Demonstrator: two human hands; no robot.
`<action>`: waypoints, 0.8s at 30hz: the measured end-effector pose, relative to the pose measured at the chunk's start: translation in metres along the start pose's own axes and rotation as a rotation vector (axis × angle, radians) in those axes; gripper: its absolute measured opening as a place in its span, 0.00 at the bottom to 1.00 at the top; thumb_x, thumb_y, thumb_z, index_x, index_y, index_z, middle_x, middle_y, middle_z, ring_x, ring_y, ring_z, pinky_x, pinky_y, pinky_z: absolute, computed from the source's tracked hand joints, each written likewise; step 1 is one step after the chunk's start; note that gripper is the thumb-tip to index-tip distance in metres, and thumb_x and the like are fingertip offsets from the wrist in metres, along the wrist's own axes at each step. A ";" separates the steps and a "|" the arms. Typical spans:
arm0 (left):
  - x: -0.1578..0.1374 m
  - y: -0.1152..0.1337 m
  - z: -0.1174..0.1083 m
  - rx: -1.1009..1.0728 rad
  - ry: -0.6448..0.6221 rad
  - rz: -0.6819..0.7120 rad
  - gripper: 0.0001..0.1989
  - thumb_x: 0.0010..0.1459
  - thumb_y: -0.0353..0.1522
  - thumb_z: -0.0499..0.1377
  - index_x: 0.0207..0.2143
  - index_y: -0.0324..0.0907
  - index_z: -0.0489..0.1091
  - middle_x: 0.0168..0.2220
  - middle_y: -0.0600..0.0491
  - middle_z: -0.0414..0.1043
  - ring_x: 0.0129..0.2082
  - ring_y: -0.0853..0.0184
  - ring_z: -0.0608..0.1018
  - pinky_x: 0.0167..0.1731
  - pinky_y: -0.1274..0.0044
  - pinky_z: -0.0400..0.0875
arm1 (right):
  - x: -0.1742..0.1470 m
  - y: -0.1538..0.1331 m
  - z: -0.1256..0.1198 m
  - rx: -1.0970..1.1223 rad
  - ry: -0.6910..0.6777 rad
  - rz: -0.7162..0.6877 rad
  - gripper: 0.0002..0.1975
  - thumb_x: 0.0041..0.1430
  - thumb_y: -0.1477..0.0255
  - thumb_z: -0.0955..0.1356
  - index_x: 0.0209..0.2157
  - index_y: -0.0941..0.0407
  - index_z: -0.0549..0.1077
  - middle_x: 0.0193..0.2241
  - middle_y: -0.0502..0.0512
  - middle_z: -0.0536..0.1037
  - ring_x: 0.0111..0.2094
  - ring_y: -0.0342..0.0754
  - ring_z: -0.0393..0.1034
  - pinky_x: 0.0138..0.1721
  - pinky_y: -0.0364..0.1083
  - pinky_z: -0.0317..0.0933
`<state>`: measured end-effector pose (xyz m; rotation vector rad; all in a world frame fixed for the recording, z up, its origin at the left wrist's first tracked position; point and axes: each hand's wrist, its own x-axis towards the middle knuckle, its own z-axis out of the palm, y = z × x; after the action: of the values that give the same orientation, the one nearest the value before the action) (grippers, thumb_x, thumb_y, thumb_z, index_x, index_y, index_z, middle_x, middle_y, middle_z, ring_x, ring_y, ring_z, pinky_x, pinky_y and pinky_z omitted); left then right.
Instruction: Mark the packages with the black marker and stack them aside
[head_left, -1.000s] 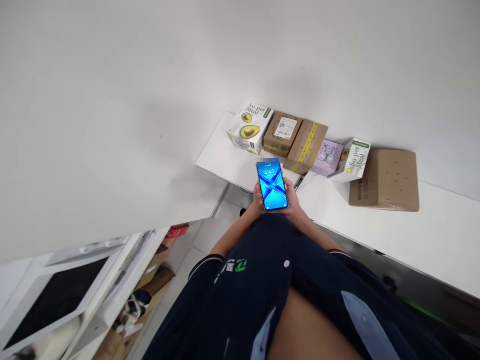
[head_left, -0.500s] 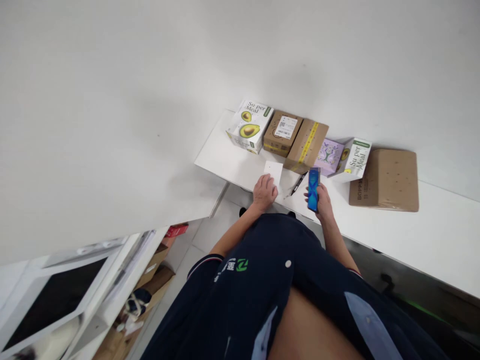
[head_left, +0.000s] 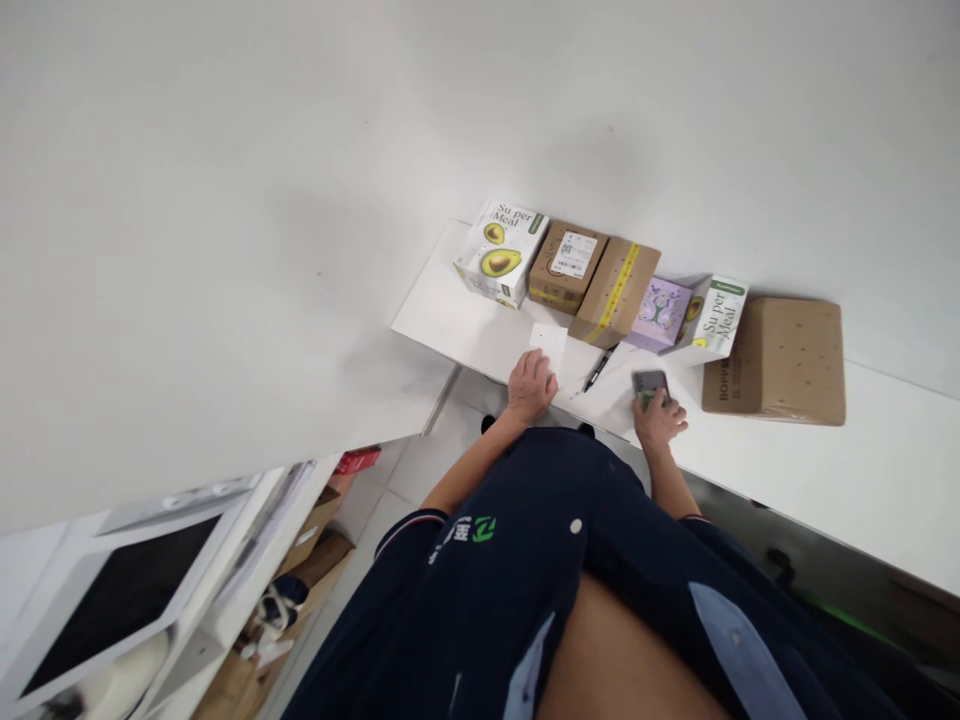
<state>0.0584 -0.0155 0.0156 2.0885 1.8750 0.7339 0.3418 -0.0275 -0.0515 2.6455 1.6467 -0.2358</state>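
My left hand [head_left: 532, 384] lies with fingers stretched over the lower part of a small white card [head_left: 549, 342] on the narrow white desk. My right hand [head_left: 658, 416] is at the near end of a phone [head_left: 651, 379], thumb on one side and fingers on the other. The phone is low at the desk surface, its screen dark with a greenish patch; the hand covers its lower half. Between the hands lies a black pen [head_left: 599, 369], touched by neither. Just beyond it are a taped brown carton [head_left: 616, 293] and a lilac box [head_left: 660, 313].
Along the wall stand a white avocado-print box [head_left: 501, 250], a labelled brown carton [head_left: 568, 265] and another avocado-print box [head_left: 718, 318]. A larger brown carton [head_left: 795, 360] sits at the right. Shelving with a microwave-like appliance [head_left: 124, 600] is at lower left.
My right hand has moved slightly right and lowered the phone from upright to near the desk; its bright blue screen is now dark. My left hand and the boxes stay put.
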 end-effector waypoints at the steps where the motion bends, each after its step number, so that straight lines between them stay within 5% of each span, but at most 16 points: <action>1: 0.000 0.000 0.000 -0.001 -0.003 0.000 0.17 0.63 0.34 0.54 0.52 0.38 0.69 0.59 0.36 0.69 0.63 0.50 0.69 0.61 0.56 0.66 | 0.002 -0.004 -0.002 0.001 0.004 -0.011 0.28 0.63 0.60 0.66 0.60 0.59 0.68 0.61 0.75 0.62 0.60 0.70 0.58 0.54 0.67 0.55; 6: 0.001 0.000 -0.003 0.019 -0.009 0.002 0.20 0.62 0.41 0.57 0.52 0.38 0.69 0.59 0.35 0.69 0.62 0.48 0.69 0.60 0.56 0.67 | 0.025 -0.044 -0.015 0.180 -0.173 -0.136 0.24 0.67 0.59 0.62 0.56 0.60 0.70 0.56 0.72 0.68 0.55 0.62 0.65 0.54 0.57 0.58; 12: -0.003 0.006 -0.005 0.096 -0.021 0.005 0.29 0.54 0.45 0.64 0.54 0.39 0.70 0.61 0.34 0.67 0.63 0.42 0.68 0.58 0.52 0.65 | 0.045 -0.101 -0.005 0.305 -0.313 -0.078 0.28 0.64 0.63 0.66 0.59 0.66 0.64 0.52 0.76 0.72 0.51 0.61 0.71 0.51 0.50 0.62; 18: -0.007 -0.005 -0.003 0.009 0.020 -0.117 0.28 0.54 0.40 0.64 0.56 0.40 0.68 0.64 0.36 0.63 0.61 0.43 0.69 0.56 0.55 0.69 | 0.047 -0.108 0.003 0.372 -0.377 -0.021 0.21 0.58 0.73 0.67 0.52 0.68 0.70 0.43 0.72 0.80 0.46 0.57 0.75 0.45 0.47 0.64; 21: -0.009 -0.034 -0.014 -0.237 0.151 -0.328 0.25 0.52 0.39 0.65 0.52 0.41 0.69 0.62 0.36 0.65 0.61 0.49 0.70 0.58 0.59 0.69 | 0.042 -0.098 0.001 0.410 -0.398 0.003 0.16 0.55 0.71 0.67 0.44 0.64 0.76 0.33 0.64 0.81 0.38 0.54 0.77 0.38 0.45 0.65; 24: -0.012 -0.074 -0.036 -0.615 0.369 -0.874 0.17 0.53 0.36 0.63 0.45 0.43 0.69 0.49 0.41 0.73 0.53 0.53 0.76 0.49 0.62 0.75 | 0.033 -0.086 0.001 0.441 -0.414 0.012 0.14 0.55 0.70 0.66 0.39 0.63 0.77 0.24 0.57 0.79 0.31 0.51 0.75 0.32 0.43 0.64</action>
<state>-0.0240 -0.0214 0.0067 0.6874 2.0838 1.2582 0.2788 0.0402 -0.0511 2.6197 1.5772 -1.1796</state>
